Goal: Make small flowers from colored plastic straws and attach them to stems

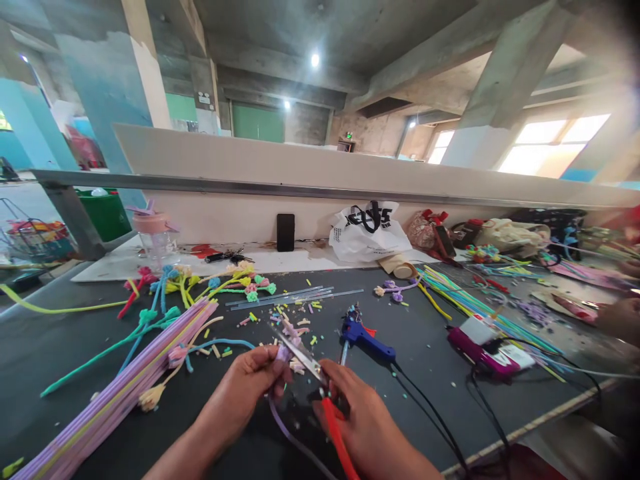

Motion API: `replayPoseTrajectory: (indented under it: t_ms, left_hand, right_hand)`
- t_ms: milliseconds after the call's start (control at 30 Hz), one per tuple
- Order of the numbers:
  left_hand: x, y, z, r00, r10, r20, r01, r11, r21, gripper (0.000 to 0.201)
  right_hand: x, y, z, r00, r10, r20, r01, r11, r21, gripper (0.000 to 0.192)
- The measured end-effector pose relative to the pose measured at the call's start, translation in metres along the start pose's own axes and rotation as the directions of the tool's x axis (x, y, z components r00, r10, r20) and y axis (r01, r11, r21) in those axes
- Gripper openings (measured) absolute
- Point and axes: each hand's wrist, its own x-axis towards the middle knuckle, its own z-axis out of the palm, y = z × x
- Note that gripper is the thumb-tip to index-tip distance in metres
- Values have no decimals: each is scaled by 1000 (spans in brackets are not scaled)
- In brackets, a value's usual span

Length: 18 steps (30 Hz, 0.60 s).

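Observation:
My left hand (259,373) pinches the end of a purple pipe cleaner (295,440), which is bunched at the fingertips; its long stem hangs down toward the table's near edge. In my right hand (357,407) is a pair of scissors (333,423) with red handles. Their metal blades point up and left, close against the bunched purple end. Whether the blades touch it I cannot tell. Small cut pieces in pink, yellow and green (300,331) lie just beyond both hands.
A bundle of pipe cleaners (135,380) lies left, near knotted coloured ones (167,287). A blue glue gun (367,339) with a black cord rests right of centre. Behind stand a phone (285,232), a white bag (370,233) and a pink-lidded cup (153,237). Another person's hand (620,317) is far right.

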Motion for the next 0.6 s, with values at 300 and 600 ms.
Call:
replayPoseTrajectory:
  t_ms: [300, 600]
  left_hand:
    - [-11, 11, -12, 947, -65, 316, 190, 904, -383, 14]
    - [-14, 0, -11, 848, -60, 527, 322, 848, -421, 15]
  right_hand:
    - [-1, 1, -36, 981, -124, 150, 125, 992, 5, 41]
    - [-3, -2, -34, 937, -268, 222, 284, 958, -44, 38]
